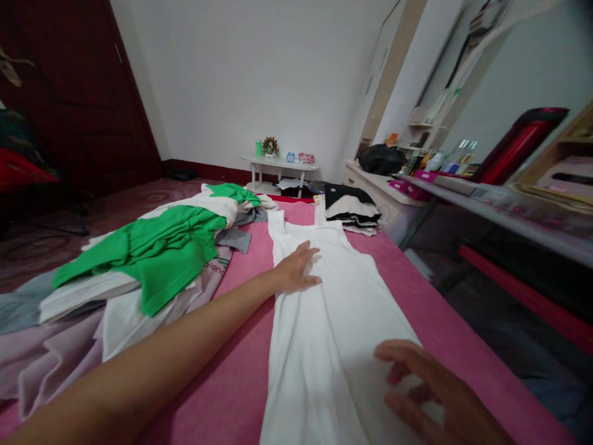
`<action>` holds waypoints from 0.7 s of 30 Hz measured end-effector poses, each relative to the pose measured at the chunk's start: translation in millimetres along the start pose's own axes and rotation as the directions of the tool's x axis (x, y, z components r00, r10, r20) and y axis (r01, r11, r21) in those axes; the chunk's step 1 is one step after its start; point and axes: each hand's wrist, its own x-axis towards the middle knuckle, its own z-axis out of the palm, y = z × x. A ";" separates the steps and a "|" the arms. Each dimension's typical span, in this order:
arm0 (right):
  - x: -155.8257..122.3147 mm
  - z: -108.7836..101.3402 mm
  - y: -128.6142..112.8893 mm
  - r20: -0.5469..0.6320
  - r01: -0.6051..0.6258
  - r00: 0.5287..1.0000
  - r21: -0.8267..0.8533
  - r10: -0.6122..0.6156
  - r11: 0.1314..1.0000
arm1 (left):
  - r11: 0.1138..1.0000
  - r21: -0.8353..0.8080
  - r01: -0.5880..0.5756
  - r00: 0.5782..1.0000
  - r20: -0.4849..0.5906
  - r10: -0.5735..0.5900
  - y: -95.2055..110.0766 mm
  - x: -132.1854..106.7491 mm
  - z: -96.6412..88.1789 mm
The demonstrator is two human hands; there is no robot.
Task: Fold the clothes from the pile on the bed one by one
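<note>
A white tank top (343, 296) with wide shoulder straps lies lengthwise on a pink bed cover (245, 346), its straps pointing away from me. Soft creases run down its left half. My left hand (299, 269) rests on its upper left part, fingers apart and thumb spread, gripping nothing. Over the lower right side of the top hovers my right hand (426, 389), fingers loosely curved and apart, with nothing in them. The garment's lower end runs out of view at the bottom.
To the left lies a loose heap of clothes with a green garment (176, 247) on top. A folded stack of clothes (352, 207) sits at the far right of the bed. Beyond stands a small white table (280, 163). A cluttered desk (509, 204) borders the right side.
</note>
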 end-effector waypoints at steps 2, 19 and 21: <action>1.4 -12.3 22.3 -0.250 -0.089 0.968 -0.219 0.032 0.972 | 0.995 0.089 -0.035 0.996 0.082 0.027 12.1 -13.7 2.4; 42.0 -16.3 -73.8 -0.077 0.060 0.996 0.150 -0.049 0.987 | 0.935 -0.354 0.009 0.971 -0.220 -0.093 58.1 -47.6 -2.0; 38.2 -1.7 -92.3 0.198 0.150 0.965 0.126 -0.173 0.981 | 0.898 -0.437 0.045 0.967 -0.207 -0.149 56.9 -47.3 -1.7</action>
